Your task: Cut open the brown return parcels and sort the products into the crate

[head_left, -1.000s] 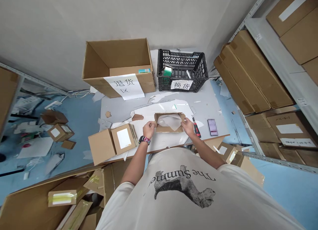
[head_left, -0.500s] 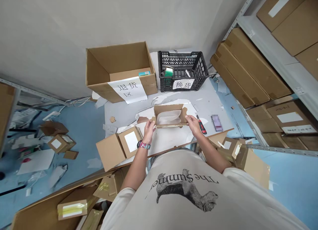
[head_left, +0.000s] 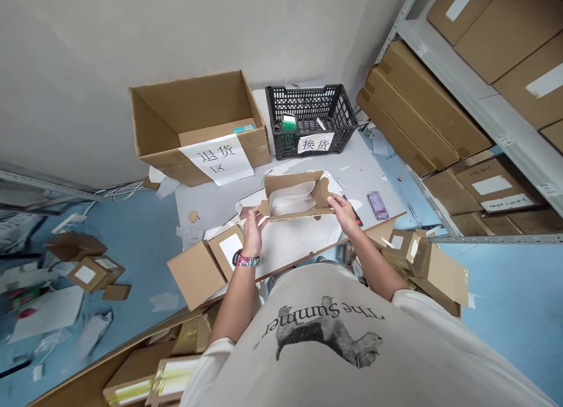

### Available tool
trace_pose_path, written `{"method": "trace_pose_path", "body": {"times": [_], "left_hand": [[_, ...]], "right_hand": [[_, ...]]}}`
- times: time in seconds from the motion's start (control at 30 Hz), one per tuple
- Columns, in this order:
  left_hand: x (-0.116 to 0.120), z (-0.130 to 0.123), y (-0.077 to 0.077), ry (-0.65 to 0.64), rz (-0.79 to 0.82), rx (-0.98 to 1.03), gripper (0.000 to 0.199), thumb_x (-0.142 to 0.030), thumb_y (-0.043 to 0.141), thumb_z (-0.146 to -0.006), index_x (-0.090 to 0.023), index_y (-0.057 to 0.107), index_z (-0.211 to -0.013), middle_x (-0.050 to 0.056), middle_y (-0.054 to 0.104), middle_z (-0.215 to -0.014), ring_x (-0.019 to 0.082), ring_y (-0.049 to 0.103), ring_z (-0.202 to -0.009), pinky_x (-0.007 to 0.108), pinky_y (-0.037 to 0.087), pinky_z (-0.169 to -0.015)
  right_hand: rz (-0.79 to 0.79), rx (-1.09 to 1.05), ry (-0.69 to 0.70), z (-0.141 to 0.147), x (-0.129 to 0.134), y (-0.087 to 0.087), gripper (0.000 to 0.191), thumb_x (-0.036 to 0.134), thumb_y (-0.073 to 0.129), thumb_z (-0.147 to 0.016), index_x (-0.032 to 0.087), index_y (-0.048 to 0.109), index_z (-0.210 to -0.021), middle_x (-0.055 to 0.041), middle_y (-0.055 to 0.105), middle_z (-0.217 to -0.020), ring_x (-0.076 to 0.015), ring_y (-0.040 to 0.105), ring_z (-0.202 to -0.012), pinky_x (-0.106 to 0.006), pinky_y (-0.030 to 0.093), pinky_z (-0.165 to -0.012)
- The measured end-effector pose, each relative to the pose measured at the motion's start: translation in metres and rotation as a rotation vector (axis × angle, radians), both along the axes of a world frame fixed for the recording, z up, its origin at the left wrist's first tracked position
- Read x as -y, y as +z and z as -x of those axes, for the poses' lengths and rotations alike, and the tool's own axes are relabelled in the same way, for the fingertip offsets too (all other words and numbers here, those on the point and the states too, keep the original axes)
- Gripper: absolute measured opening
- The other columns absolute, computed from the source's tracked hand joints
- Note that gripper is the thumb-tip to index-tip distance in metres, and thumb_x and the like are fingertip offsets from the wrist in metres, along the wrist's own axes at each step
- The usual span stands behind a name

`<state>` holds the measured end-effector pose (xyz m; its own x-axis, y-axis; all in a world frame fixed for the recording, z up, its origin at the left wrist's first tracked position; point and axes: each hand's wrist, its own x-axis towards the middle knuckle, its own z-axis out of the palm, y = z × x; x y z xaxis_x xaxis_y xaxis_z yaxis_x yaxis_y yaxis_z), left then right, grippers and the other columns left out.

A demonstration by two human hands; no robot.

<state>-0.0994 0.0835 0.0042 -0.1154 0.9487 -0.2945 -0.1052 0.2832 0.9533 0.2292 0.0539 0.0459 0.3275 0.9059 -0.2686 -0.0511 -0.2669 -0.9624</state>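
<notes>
A small open cardboard box stands in front of me, with translucent white wrapping inside. My right hand pinches the box's right end. At its left end, my left hand, with a patterned wristband, has its fingers apart beside the torn flap. Partly hidden behind my right hand lies a red and black utility knife. Left of my left wrist is an open carton with a white label.
At the back of the table stand a large labelled carton and a black plastic crate holding a green item. A blurred purple item lies right. Shelves of cartons flank the right side.
The view has shifted. My left hand's fingers have loosened from the flap. The small box has shifted slightly right, and my right hand now covers more of the knife.
</notes>
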Motion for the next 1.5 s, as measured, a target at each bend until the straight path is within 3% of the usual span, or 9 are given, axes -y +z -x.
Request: {"method": "trace_pose_path", "body": {"times": [0.17,0.33,0.43,0.53,0.77,0.9,1.27,1.4,1.5], "left_hand": [[0.008,-0.005,0.012,-0.031,-0.021,0.069,0.084,-0.1,0.052,-0.099,-0.03,0.076,-0.14,0.015,0.07,-0.148,0.028,0.072,-0.126,0.04,0.069,-0.102],[0.016,-0.051,0.011,0.071,0.048,0.045,0.073,-0.093,0.06,-0.098,-0.025,0.074,-0.12,0.014,0.074,-0.129,0.027,0.075,-0.12,0.038,0.068,-0.098],[0.022,-0.095,0.01,0.034,0.084,0.029,0.063,-0.083,0.06,-0.102,-0.023,0.072,-0.114,0.012,0.075,-0.119,0.024,0.076,-0.113,0.035,0.067,-0.094],[0.027,-0.146,0.01,-0.112,0.043,-0.007,0.053,-0.071,0.059,-0.104,-0.023,0.073,-0.12,0.011,0.078,-0.12,0.023,0.076,-0.113,0.033,0.066,-0.094],[0.054,-0.28,0.018,-0.448,0.074,0.069,0.049,-0.058,0.071,-0.097,-0.021,0.074,-0.129,0.01,0.08,-0.113,0.023,0.077,-0.107,0.038,0.066,-0.099],[0.077,-0.34,0.024,-0.666,0.118,0.083,0.048,-0.059,0.071,-0.099,-0.022,0.076,-0.129,0.009,0.081,-0.114,0.021,0.078,-0.102,0.035,0.066,-0.095],[0.115,-0.46,0.029,-1.022,0.136,0.105,0.039,-0.043,0.068,-0.105,-0.02,0.078,-0.135,0.01,0.082,-0.112,0.022,0.078,-0.097,0.035,0.066,-0.087],[0.14,-0.493,0.039,-1.126,0.108,0.167,0.043,-0.051,0.073,-0.107,-0.022,0.079,-0.137,0.012,0.082,-0.123,0.02,0.079,-0.101,0.031,0.063,-0.085],[0.156,-0.494,0.045,-1.171,0.016,0.222,0.048,-0.053,0.074,-0.109,-0.024,0.077,-0.146,0.014,0.083,-0.133,0.021,0.079,-0.107,0.032,0.063,-0.089]], "right_hand": [[0.05,-0.023,0.006,-0.011,0.008,0.003,0.063,0.078,0.085,-0.083,0.024,0.084,-0.115,-0.0072,0.085,-0.115,-0.0245,0.075,-0.103,-0.034,0.063,-0.084],[0.082,-0.016,-0.066,-0.037,0.026,-0.001,0.063,0.08,0.086,-0.079,0.023,0.082,-0.106,-0.0062,0.083,-0.104,-0.023,0.074,-0.096,-0.032,0.062,-0.079],[0.074,-0.001,-0.11,-0.071,0.051,0.002,0.062,0.081,0.083,-0.081,0.024,0.08,-0.104,-0.0053,0.082,-0.102,-0.0229,0.075,-0.095,-0.033,0.062,-0.081],[0.072,0.024,-0.194,-0.118,0.085,0.008,0.063,0.085,0.084,-0.079,0.025,0.075,-0.093,-0.0034,0.077,-0.091,-0.0229,0.072,-0.089,-0.034,0.063,-0.079],[0.105,0.127,-0.497,-0.237,0.192,0.026,0.069,0.093,0.084,-0.076,0.025,0.071,-0.086,-0.003,0.074,-0.082,-0.0229,0.071,-0.077,-0.036,0.064,-0.072],[0.125,0.193,-0.664,-0.279,0.251,0.033,0.07,0.094,0.081,-0.077,0.025,0.07,-0.083,-0.0021,0.071,-0.08,-0.021,0.068,-0.071,-0.036,0.063,-0.069],[0.179,0.339,-0.99,-0.306,0.37,0.027,0.062,0.085,0.072,-0.09,0.023,0.074,-0.09,-0.0021,0.069,-0.079,-0.0245,0.069,-0.081,-0.038,0.065,-0.077],[0.233,0.593,-1.181,-0.308,0.397,0.029,0.066,0.076,0.065,-0.096,0.02,0.081,-0.126,-0.0105,0.081,-0.113,-0.028,0.073,-0.1,-0.046,0.063,-0.097],[0.248,0.796,-1.246,-0.304,0.398,0.034,0.063,0.066,0.061,-0.102,0.02,0.078,-0.141,-0.0172,0.077,-0.14,-0.0301,0.074,-0.114,-0.05,0.059,-0.107]]}}
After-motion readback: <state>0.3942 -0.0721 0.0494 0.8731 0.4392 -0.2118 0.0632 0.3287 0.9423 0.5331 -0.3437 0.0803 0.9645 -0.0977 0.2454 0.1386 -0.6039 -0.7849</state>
